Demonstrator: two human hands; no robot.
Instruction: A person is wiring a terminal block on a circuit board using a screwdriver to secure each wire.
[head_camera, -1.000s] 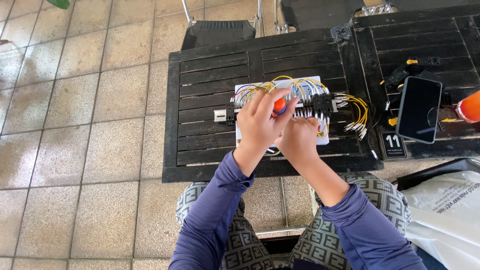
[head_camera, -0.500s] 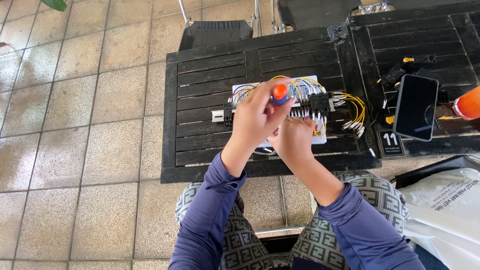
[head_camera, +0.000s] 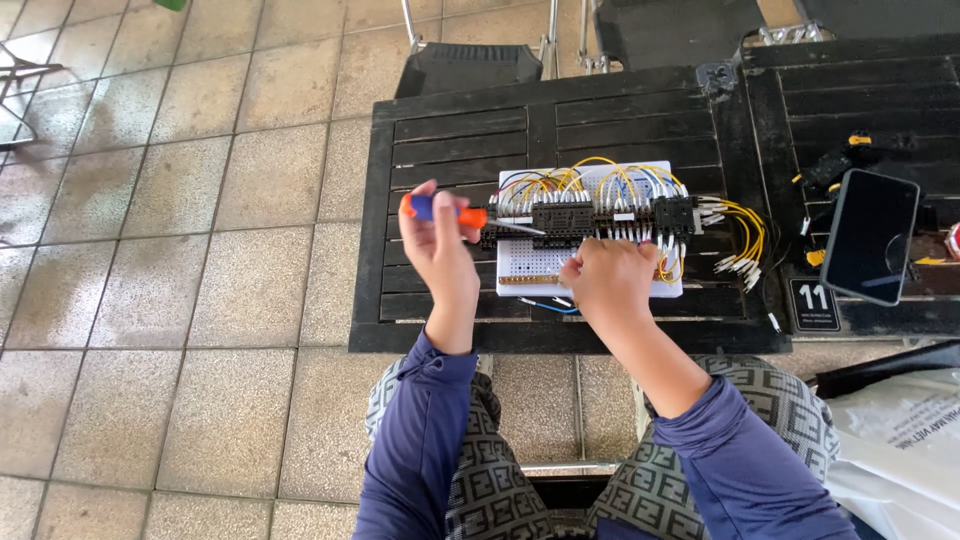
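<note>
My left hand (head_camera: 437, 250) grips a screwdriver (head_camera: 455, 213) with an orange and blue handle, held level above the left part of the table, its shaft pointing right towards the terminal blocks. My right hand (head_camera: 608, 282) rests closed on the front edge of a white perforated board (head_camera: 535, 262). A row of black terminal blocks (head_camera: 585, 218) with yellow, white and blue wires (head_camera: 745, 235) sits on that board. I cannot tell whether the right hand pinches a wire.
The board lies on a dark slatted table (head_camera: 440, 140). A second dark table on the right carries a black phone (head_camera: 870, 235) and small yellow and black parts (head_camera: 840, 165). A folded chair (head_camera: 470, 65) stands behind. A white bag (head_camera: 905, 440) lies at my right knee.
My left hand has swung away to the left with the screwdriver, turning it from upright over the blocks to level. My right hand has stayed at the board's front edge.
</note>
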